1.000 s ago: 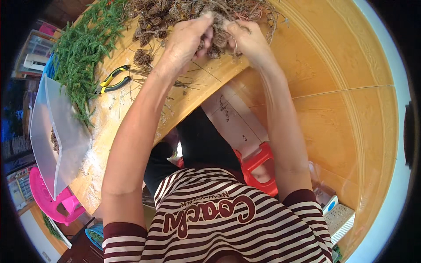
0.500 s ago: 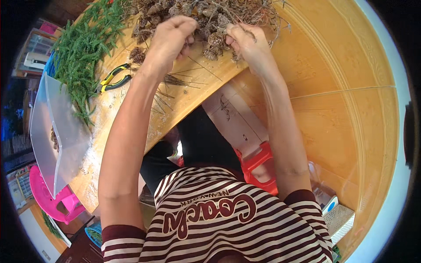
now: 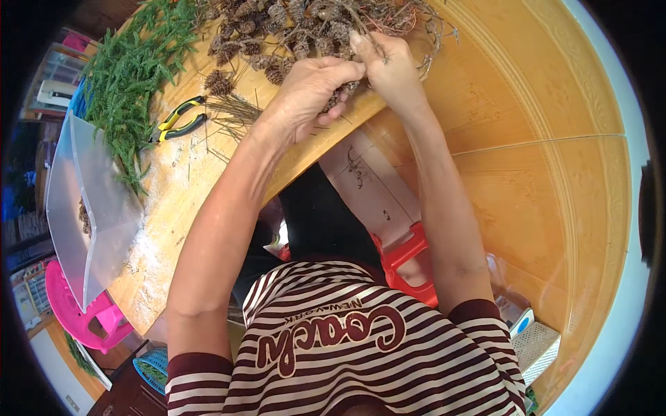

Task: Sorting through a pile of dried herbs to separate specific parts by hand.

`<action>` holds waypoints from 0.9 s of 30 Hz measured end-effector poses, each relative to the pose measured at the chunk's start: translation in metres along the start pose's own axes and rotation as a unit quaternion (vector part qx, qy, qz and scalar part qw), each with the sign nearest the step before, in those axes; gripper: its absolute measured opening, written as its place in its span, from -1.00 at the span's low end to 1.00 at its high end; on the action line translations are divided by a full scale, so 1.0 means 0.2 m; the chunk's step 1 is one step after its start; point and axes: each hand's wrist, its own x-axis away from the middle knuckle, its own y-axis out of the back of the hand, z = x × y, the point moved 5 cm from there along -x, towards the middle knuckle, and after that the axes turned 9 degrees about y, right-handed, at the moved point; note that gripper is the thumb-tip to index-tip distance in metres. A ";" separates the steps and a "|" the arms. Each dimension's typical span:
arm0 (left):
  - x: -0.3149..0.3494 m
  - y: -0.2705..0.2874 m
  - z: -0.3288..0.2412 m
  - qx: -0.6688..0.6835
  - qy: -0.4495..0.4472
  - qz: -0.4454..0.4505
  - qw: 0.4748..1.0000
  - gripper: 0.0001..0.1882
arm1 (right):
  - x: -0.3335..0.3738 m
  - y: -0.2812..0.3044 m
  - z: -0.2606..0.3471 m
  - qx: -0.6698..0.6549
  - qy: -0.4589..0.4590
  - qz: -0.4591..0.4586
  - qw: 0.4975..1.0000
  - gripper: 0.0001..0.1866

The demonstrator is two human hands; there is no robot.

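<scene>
Wooden table (image 3: 180,229), light-topped. Clear plastic container (image 3: 90,208) at its left edge. Green sprigs (image 3: 132,76) beside it. Heap of brown pine cones (image 3: 291,28) at the far edge. Left hand (image 3: 309,93) and right hand (image 3: 388,69) touching, fingers closed on cones from the heap. Yellow-handled pliers (image 3: 179,119) lying apart.

Wooden table (image 3: 173,229), pale dust on its top. Glossy orange tiled floor (image 3: 527,173), bright daylight on it. 1 red stool (image 3: 409,267) below. 1 pink chair (image 3: 80,315) at left.
</scene>
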 end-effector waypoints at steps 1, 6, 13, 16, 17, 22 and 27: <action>0.01 0.00 0.00 0.001 0.001 -0.016 1.000 -0.70 | -0.01 -0.01 0.00 0.000 0.000 0.000 1.000 -0.62; 0.07 -0.06 0.04 -0.006 -0.002 -0.049 0.999 -0.72 | -0.03 -0.03 0.00 0.085 0.005 -0.006 0.996 -0.65; 0.13 0.01 0.02 -0.077 -0.045 -0.077 0.993 -0.66 | -0.01 -0.05 0.09 -0.130 -0.162 0.013 0.978 -0.64; 0.14 0.01 0.02 -0.092 -0.051 -0.075 0.992 -0.64 | 0.00 -0.09 0.16 -0.178 -0.151 0.068 0.970 -0.66; 0.14 0.02 0.02 -0.099 -0.055 -0.077 0.991 -0.64 | 0.00 -0.09 0.15 -0.177 -0.151 0.069 0.970 -0.66; 0.13 0.04 0.06 -0.136 -0.062 -0.084 0.985 -0.67 | -0.01 -0.12 0.01 -0.066 -0.082 0.085 0.991 -0.60; 0.15 0.03 0.05 -0.167 -0.071 -0.104 0.978 -0.72 | 0.00 -0.12 0.09 0.192 0.079 -0.004 0.978 -0.54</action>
